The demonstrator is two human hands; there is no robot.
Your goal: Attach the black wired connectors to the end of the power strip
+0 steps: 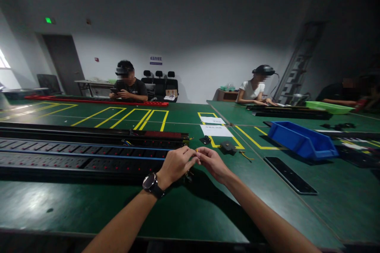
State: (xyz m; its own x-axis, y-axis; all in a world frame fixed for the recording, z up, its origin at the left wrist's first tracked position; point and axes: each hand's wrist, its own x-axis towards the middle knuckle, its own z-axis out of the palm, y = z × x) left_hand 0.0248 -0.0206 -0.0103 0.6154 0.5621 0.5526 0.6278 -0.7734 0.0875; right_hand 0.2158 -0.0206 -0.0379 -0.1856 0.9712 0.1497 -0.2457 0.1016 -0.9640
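My left hand (pixel 175 165), with a watch (pixel 150 182) on its wrist, is closed in a pinch at the right end of the long black strips. Against its fingertips, my right hand (pixel 214 163) pinches too. A tiny yellow bit shows between the fingertips, too small to name. Under the left hand, some thin wire ends (pixel 189 175) stick out. The black power strips (pixel 109 165), with rows of sockets and red dots, lie side by side to the left. Beyond my right hand are a square black part (pixel 227 147), a smaller black piece (pixel 205 140) and a short yellow-and-black wire (pixel 246 156).
A blue bin (pixel 301 139) and a phone (pixel 290 174) lie to the right on the green table (pixel 225 221). White paper labels (pixel 216 130) sit by yellow tape lines. Across the table several people work, near a red rail (pixel 148 103) and a light green tray (pixel 329 107).
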